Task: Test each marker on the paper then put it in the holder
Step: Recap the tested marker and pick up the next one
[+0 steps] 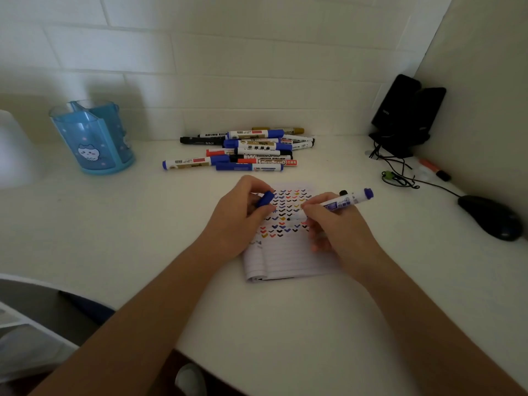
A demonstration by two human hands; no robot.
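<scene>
A lined notepad (285, 261) lies on the white desk, its upper half covered in small coloured tick marks. My right hand (334, 227) grips a blue whiteboard marker (345, 200), tip down on the paper, its blue end pointing up and right. My left hand (243, 215) rests on the pad's left edge and pinches the blue cap (265, 198). Behind the pad lies a pile of several markers (245, 150) in blue, black, red and gold. The blue translucent holder (93, 138) with a cat picture stands at the far left; I see no markers in it.
A black computer mouse (490, 217) with its cable sits at the right. A black device on a stand (405, 112) with tangled cords occupies the back right corner. An orange marker (434, 168) lies near the right wall. Tiled wall runs behind the desk.
</scene>
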